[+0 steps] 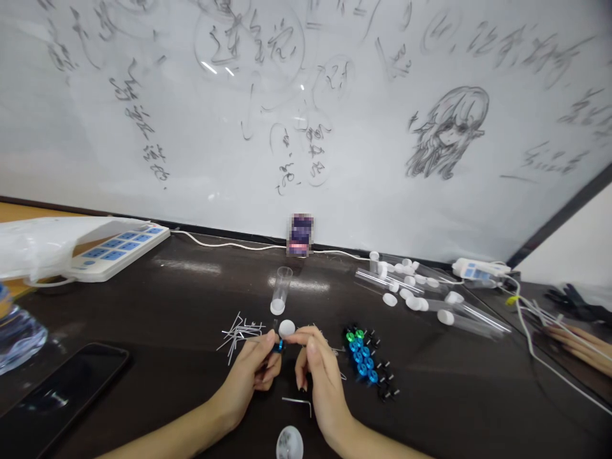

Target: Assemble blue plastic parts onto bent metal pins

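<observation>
My left hand (253, 370) is closed in a pinch on a small blue screw (280, 346) just above the dark table. My right hand (318, 370) meets it from the right, fingertips pressed together at the same screw. A white cap (287, 328) lies right behind the fingertips. A clear tube (281, 290) with a white cap lies a little farther back. A heap of thin hex keys (241, 331) is to the left of my left hand. A cluster of blue, green and black screws (366, 363) sits to the right of my right hand.
One hex key (297, 402) and a round white cap (289, 444) lie near me. Several clear tubes and caps (421, 296) lie back right. A power strip (112, 248), a phone (57, 398) and a water bottle (16, 331) are left. Another person's fingers (581, 347) rest far right.
</observation>
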